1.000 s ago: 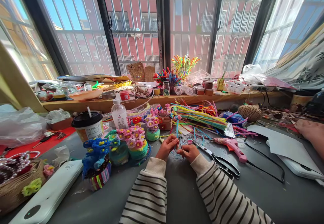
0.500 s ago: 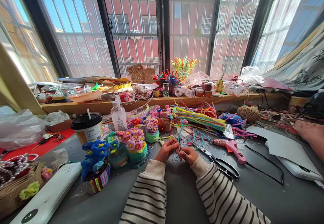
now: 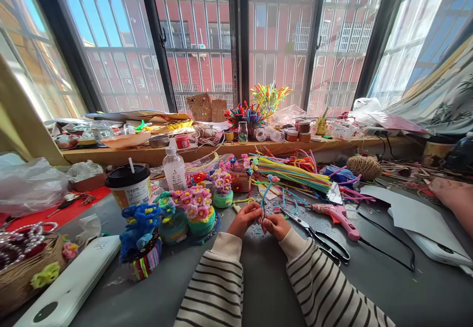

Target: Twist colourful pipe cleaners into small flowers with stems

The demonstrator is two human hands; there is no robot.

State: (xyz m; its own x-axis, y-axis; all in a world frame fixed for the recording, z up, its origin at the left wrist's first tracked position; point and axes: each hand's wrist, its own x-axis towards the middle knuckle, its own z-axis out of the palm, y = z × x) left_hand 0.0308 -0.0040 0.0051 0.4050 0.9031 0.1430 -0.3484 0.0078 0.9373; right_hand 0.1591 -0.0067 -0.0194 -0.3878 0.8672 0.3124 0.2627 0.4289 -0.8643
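Note:
Near the middle of the grey table, my left hand (image 3: pixel 244 218) and my right hand (image 3: pixel 276 225) are close together, fingers pinched on the lower part of a blue pipe-cleaner stem (image 3: pixel 264 197). A small pink and blue flower (image 3: pixel 272 179) tops the stem, which rises above my fingers. Black-handled scissors (image 3: pixel 325 243) lie open just right of my right hand, beside a pink glue gun (image 3: pixel 338 214). Left of my left hand stands a green pot (image 3: pixel 201 226) with pink fuzzy flowers. The fingertips partly hide the stem's lower end.
A bundle of coloured pipe cleaners (image 3: pixel 295 169) lies behind my hands. To the left are a bottle (image 3: pixel 174 169), a lidded cup (image 3: pixel 129 189) and blue flowers (image 3: pixel 140 223). Another person's hand (image 3: pixel 449 194) rests at the far right, beyond white paper (image 3: pixel 424 218).
The flower on the stem has tilted slightly to the right. Both hands keep nearly the same place and grip, and the view has shifted a little.

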